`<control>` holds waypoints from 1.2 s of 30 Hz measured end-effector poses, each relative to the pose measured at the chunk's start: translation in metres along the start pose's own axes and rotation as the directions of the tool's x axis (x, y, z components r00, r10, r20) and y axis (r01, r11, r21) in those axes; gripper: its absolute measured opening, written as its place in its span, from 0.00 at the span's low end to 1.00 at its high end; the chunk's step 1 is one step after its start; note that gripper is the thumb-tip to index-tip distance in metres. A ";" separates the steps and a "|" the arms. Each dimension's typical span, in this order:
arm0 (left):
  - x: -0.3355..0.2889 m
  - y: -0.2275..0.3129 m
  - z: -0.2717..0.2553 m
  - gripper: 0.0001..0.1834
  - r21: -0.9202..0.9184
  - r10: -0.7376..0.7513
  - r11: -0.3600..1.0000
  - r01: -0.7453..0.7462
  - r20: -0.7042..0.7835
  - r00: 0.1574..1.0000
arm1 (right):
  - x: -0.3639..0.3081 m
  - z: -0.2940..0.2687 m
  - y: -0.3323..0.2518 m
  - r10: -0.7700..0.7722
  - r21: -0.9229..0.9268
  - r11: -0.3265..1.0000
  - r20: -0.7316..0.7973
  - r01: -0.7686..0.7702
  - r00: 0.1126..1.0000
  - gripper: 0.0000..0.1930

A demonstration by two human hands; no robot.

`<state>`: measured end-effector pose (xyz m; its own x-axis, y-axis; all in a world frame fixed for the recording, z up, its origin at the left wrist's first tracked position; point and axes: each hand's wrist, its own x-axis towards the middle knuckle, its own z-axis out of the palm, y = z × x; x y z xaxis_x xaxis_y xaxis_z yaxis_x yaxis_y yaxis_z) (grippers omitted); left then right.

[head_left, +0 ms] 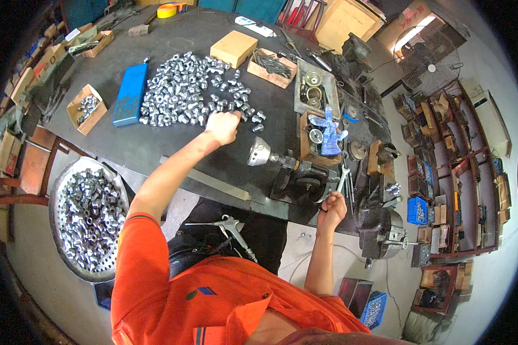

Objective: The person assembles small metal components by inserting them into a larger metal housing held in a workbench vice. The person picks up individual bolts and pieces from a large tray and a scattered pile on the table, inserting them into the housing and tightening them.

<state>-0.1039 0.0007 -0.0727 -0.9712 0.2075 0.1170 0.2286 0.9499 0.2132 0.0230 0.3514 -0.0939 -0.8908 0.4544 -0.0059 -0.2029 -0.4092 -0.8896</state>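
My left hand [223, 127] reaches to the near edge of a pile of shiny metal fittings [175, 92] on the dark workbench [178, 43]. Its fingers are closed at the fittings; what they pinch, if anything, is hidden. To its right stands a bench machine [305, 179] with a round metal chuck-like head [259, 152] facing the pile. My right hand [332, 210] is closed at the bench's front edge, beside the machine. An open-ended wrench [343, 178] points up just beyond that hand. I cannot make out whether the fingers grip the wrench or a machine part.
A perforated metal pan [53, 221] full of fittings stands at the left, below the bench. A blue box [130, 95] borders the pile. An air blow gun [230, 225] lies at my lap. Boxes, a blue glove [330, 135] and a vise-like machine [380, 230] crowd the right.
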 end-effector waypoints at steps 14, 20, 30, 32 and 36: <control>-0.038 0.006 0.001 0.16 -0.075 0.112 0.990 -0.123 -0.138 0.984 | 0.001 -0.003 0.000 -0.010 -0.007 1.000 0.028 0.010 1.000 0.08; -0.054 0.006 0.000 0.09 -0.234 0.021 0.969 -0.076 -0.228 0.973 | 0.001 -0.001 0.000 0.004 0.003 1.000 0.032 -0.004 0.999 0.08; -0.100 0.036 -0.075 0.08 -0.990 -0.022 0.056 -0.132 -0.133 0.991 | 0.001 -0.007 0.002 -0.014 -0.037 0.999 0.037 0.015 0.999 0.09; -0.100 0.038 -0.070 0.07 -0.989 -0.080 0.078 -0.129 -0.135 0.988 | 0.000 -0.004 0.001 0.001 -0.030 1.000 0.004 -0.001 1.000 0.08; -0.096 0.037 -0.071 0.07 -0.991 -0.065 0.101 -0.085 -0.092 0.994 | -0.003 -0.004 -0.003 -0.014 -0.025 1.000 0.054 0.015 0.998 0.08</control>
<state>0.0028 -0.0009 -0.0076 -0.9738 0.1233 0.1913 0.1717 -0.1537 0.9731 0.0281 0.3546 -0.0930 -0.9087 0.4162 0.0313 -0.2062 -0.3824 -0.9007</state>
